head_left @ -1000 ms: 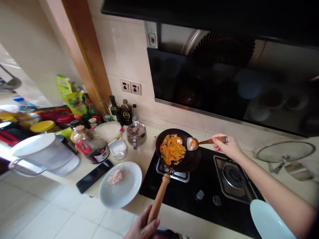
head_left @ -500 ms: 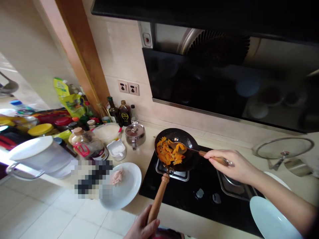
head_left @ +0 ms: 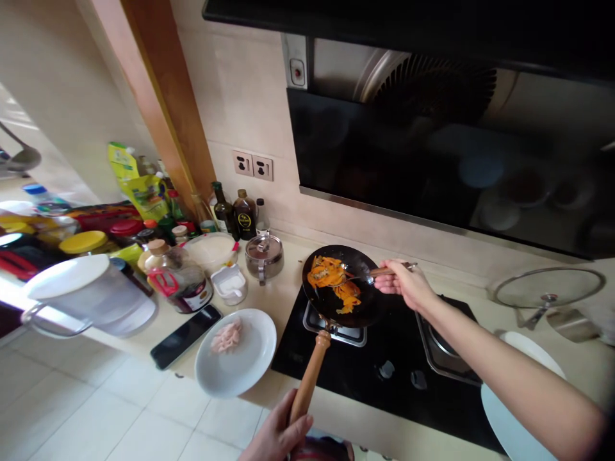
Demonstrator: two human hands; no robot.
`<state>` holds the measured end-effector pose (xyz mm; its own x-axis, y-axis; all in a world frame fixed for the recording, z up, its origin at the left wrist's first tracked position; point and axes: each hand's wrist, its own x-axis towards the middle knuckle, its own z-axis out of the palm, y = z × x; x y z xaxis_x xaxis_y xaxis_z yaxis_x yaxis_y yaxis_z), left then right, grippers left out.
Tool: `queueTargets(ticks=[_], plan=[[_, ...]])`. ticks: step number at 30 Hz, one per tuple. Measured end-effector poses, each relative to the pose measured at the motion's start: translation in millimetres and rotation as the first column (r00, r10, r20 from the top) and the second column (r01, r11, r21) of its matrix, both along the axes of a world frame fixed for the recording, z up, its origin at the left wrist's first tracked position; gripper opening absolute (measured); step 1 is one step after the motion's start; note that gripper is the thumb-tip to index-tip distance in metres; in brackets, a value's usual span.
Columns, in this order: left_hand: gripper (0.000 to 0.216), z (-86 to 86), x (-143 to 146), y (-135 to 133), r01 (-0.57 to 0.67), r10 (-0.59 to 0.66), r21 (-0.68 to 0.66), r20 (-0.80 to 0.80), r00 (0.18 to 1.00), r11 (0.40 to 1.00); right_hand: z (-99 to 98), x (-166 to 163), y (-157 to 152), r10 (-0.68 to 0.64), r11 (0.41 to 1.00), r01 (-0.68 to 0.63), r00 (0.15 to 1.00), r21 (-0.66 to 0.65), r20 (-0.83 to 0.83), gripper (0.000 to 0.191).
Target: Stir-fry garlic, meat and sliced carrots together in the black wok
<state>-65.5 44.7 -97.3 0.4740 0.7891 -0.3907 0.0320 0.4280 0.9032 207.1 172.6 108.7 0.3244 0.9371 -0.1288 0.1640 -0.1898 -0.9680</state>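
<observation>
1. At far left, a metal ladle [head_left: 22,159] hangs above jars and bottles; one jar has a yellow lid [head_left: 84,242]. In front stands a large pale pot [head_left: 91,294] with a metal loop handle.
2. Next comes a glass jar [head_left: 185,291] of dark contents, and in front of it a black phone [head_left: 186,336] lying flat near the counter's front edge.
3. Just right of the phone, a white plate [head_left: 250,365] holds a small heap of pale pink pieces [head_left: 227,336]. Behind it are a small white tub [head_left: 229,285] and a lidded glass pot [head_left: 264,259].
4. At bottom centre, the left hand [head_left: 281,432] has its fingers wrapped around the pan's wooden handle [head_left: 311,378].
5. That handle leads up to a dark, round pan [head_left: 368,310] over the left burner of a black glass hob [head_left: 336,374]. Orange slices [head_left: 331,272] lie inside, mostly toward the pan's left side.
6. From the right, the right hand [head_left: 401,282] grips a spatula [head_left: 383,271] by its wooden handle, fingers closed. The blade reaches in among the slices, partly hidden.
7. Beyond, a pale blue plate [head_left: 497,416] shows below the right forearm, and a clear lid [head_left: 550,286] stands upright near the wall.
</observation>
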Motion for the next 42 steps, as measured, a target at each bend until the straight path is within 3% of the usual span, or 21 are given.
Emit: queueTargets(ticks=[4,6,8,11,13,17,21,25,27,29,31,32,35,38,40,42], plan=[[0.073,-5.5,-0.4,0.7,-0.011,0.011,-0.012,-0.006,1.0,1.0,35.4,30.3,-4.8,0.094,0.994,-0.079,0.97,-0.073,0.226,0.018],[0.076,-8.6,0.4,1.6,-0.016,0.016,-0.018,-0.004,1.0,1.0,41.3,41.7,-7.7,0.119,0.989,-0.085,0.944,-0.122,0.308,0.021],[0.078,-9.3,0.9,2.8,-0.009,0.009,-0.02,-0.001,1.0,1.0,32.1,42.9,-8.7,0.088,0.991,-0.054,0.951,-0.123,0.296,0.021],[0.082,-4.5,-0.6,4.6,0.009,-0.009,-0.002,-0.039,0.999,1.0,3.6,28.1,-10.3,0.018,0.998,-0.003,0.977,-0.07,0.214,0.021],[0.08,0.9,-2.5,5.3,0.028,-0.027,0.013,-0.09,0.996,1.0,-9.3,16.8,-15.1,0.079,0.996,-0.07,0.979,-0.049,0.189,0.022],[0.074,7.7,-3.9,5.4,0.064,-0.06,0.03,-0.117,0.991,0.997,1.9,22.9,-28.7,0.278,0.956,-0.294,0.881,-0.019,0.382,0.022],[0.081,5.5,-1.2,4.2,0.055,-0.05,0.046,-0.105,0.993,0.997,15.7,65.6,-18.3,0.235,0.957,-0.289,0.799,0.01,0.554,0.023],[0.081,3.6,0.9,3.7,0.023,-0.022,0.018,-0.095,0.995,1.0,-21.5,88.3,12.0,0.123,0.978,-0.181,0.902,0.104,0.413,0.03],[0.078,5.9,1.0,4.0,0.017,-0.013,0.032,-0.101,0.995,0.999,-47.0,82.4,17.1,0.135,0.971,-0.185,0.947,0.152,0.293,0.037],[0.074,10.4,0.8,4.6,0.02,-0.014,0.049,-0.112,0.994,0.999,-61.5,70.2,9.0,0.204,0.953,-0.255,0.939,0.166,0.276,0.039],[0.071,15.6,0.5,5.4,0.038,-0.027,0.079,-0.133,0.991,0.996,-57.5,57.1,-10.4,0.307,0.906,-0.393,0.864,0.155,0.399,0.032],[0.072,18.0,0.4,5.9,0.051,-0.037,0.092,-0.151,0.988,0.994,-48.7,51.3,-22.8,0.361,0.864,-0.485,0.787,0.14,0.501,0.028],[0.083,21.8,-0.3,7.2,0.086,-0.066,0.087,-0.208,0.976,0.992,-7.4,36.8,-64.4,0.398,0.714,-0.699,0.462,0.05,0.793,0.021],[0.094,21.0,-1.9,8.4,0.072,-0.066,0.018,-0.22,0.973,0.997,27.3,22.3,-100.6,0.44,0.62,-0.776,0.226,-0.112,0.869,0.023],[0.092,20.4,-3.3,9.2,0.076,-0.071,0.018,-0.212,0.975,0.997,33.8,14.1,-114.0,0.482,0.589,-0.785,0.152,-0.191,0.863,0.023],[0.088,21.2,-4.5,9.9,0.095,-0.084,0.039,-0.212,0.974,0.995,25.3,12.3,-114.2,0.484,0.614,-0.766,0.175,-0.19,0.857,0.023]])
